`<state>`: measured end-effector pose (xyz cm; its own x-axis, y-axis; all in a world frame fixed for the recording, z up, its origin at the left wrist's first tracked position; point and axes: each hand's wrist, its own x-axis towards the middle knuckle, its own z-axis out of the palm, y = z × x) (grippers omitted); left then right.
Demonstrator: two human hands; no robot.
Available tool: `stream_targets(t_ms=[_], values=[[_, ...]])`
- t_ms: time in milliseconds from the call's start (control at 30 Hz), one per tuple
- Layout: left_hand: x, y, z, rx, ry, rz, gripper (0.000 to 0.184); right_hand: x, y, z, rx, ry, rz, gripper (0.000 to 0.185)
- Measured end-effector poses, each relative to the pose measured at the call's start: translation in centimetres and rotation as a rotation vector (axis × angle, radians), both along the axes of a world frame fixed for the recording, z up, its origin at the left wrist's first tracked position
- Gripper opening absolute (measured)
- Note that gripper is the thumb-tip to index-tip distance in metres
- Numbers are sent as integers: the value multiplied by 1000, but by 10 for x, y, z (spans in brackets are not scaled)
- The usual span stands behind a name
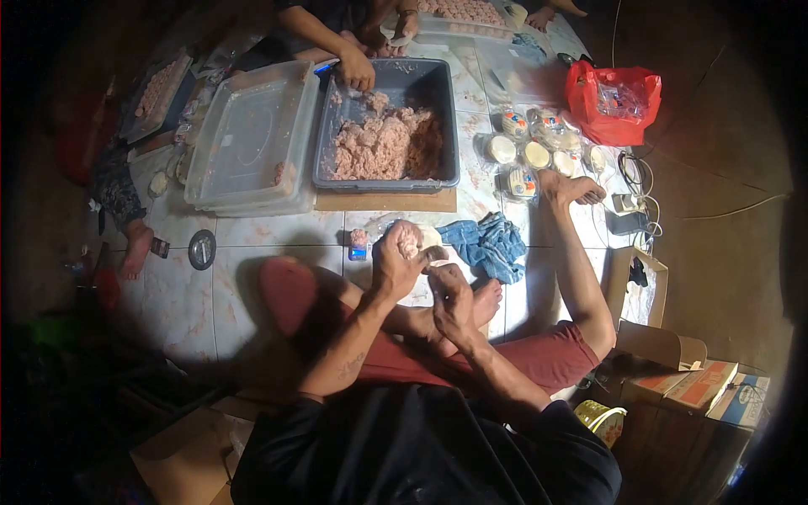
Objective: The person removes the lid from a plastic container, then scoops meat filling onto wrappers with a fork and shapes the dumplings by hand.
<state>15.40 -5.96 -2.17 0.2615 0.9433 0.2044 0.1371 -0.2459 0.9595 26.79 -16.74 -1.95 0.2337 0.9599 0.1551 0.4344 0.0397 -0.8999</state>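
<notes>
My left hand is closed round a lump of pale pink minced meat, part of which shows between the fingers. Close beside it, on the right, my right hand has its fingers curled together; what they hold, if anything, is hidden. A small digital scale with another meat lump on it stands left of my hands. Behind my left hand lies something pale and round, partly covered. Farther forward, a grey tub holds a large mass of minced meat.
Another person's hand reaches into the tub. Stacked clear plastic boxes stand left of it. A blue cloth lies right of my hands. Packs of round wrappers and a red bag are at the right; trays of meatballs stand farther back.
</notes>
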Motion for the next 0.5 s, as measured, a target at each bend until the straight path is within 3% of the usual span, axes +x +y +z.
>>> stream_targets(t_ms=[33, 67, 100, 133, 200, 267, 300, 400, 467, 500], values=[[-9, 1, 16, -11, 12, -88, 40, 7, -4, 0, -90, 64, -14, 23], [-21, 5, 33, -21, 22, -176, 43, 12, -8, 26, -38, -64, -19, 25], [-37, 9, 29, -95, -155, -354, 49, 19, -16, 20, -64, 73, -2, 24], [-45, 9, 35, -126, -212, -317, 50, 20, -18, 20, -91, 212, 13, 24], [-42, 17, 32, 50, -356, -329, 49, 18, -22, 20, -47, 179, 81, 21], [-36, 10, 28, -125, -305, -343, 46, 7, -15, 20, 6, 138, 152, 19], [-35, 7, 21, 38, -34, -268, 44, -7, -8, 16, 55, 143, 105, 16], [-22, 8, 26, 123, 167, -106, 48, -5, 14, 10, 165, -6, 87, 14], [-28, 20, 26, -23, 69, -105, 44, 1, 27, 42, -60, -227, 109, 17], [-30, 27, 21, 68, 52, -60, 42, 7, 34, 59, -50, -296, 138, 18]])
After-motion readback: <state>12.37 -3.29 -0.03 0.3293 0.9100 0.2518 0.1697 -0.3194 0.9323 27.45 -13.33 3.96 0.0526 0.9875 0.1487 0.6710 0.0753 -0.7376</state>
